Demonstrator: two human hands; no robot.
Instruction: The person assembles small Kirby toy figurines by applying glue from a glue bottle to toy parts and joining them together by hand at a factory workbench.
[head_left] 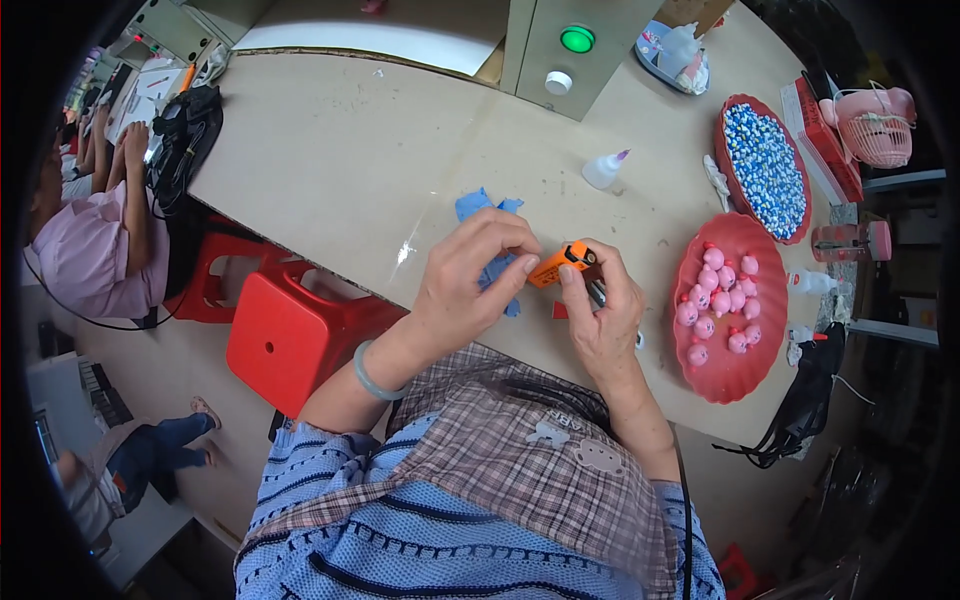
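A small orange box-shaped thing with dark markings (556, 266) is gripped between the thumb and fingers of my right hand (607, 315). Its dark-topped end points up toward the right. Close to its other end, my left hand (478, 262) has thumb and forefinger nearly together in a pinch; what they hold, if anything, is too small to make out. Crumpled blue material (472, 204) lies on the table beneath my left hand and is partly covered by it. A small red piece (560, 311) shows on the table beside my right thumb.
Right of my hands, a red scalloped tray (735, 385) holds several pink figures, and another tray (727, 118) holds blue-and-white pieces. A small squeeze bottle (604, 170) stands ahead. A machine housing (570, 75) borders the far side. Red stools (285, 335) and a person (105, 245) are left.
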